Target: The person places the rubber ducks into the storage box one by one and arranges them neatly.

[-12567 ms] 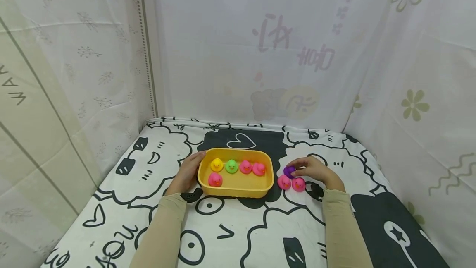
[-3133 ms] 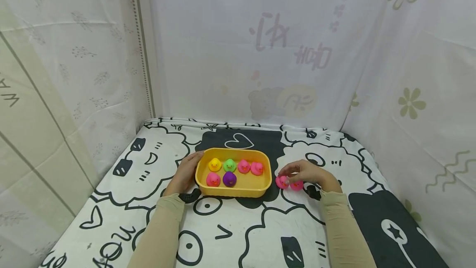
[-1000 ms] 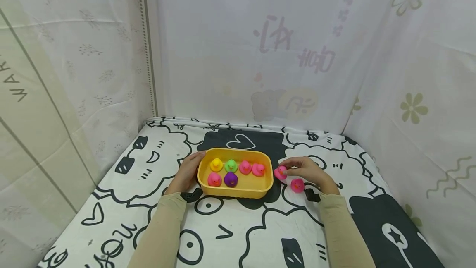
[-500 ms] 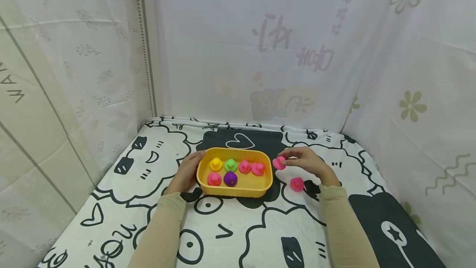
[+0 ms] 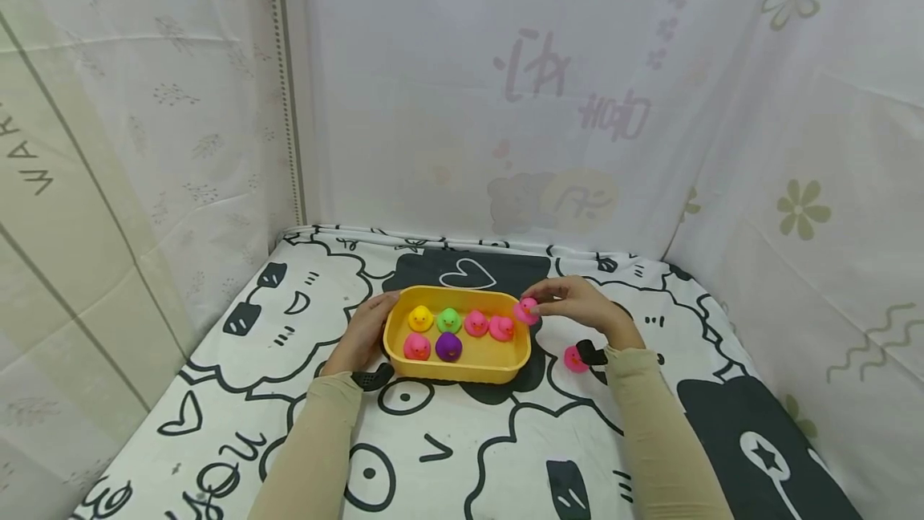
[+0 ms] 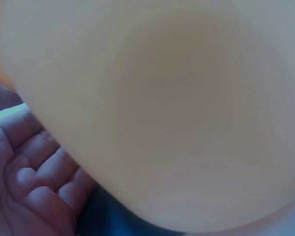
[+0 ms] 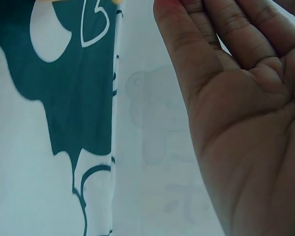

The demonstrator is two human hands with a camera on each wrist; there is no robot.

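Note:
In the head view my right hand pinches a pink rubber duck at the right rim of a yellow plastic tray. My left hand holds the tray's left end. Inside, the back row has a yellow duck, a green duck and two pink ducks. In front of them sit a pink duck and a purple duck. The blurred tray wall fills most of the left wrist view, beside my curled fingers. My right palm shows in the right wrist view.
One more pink duck stands on the patterned cloth right of the tray, partly covered by the black wrist strap. Pale printed curtains enclose the cloth at the back and both sides.
The purple duck has gone from the cloth into the tray. My right hand has then lifted a pink duck and carried it left and away to the tray's rim. My left hand stays put.

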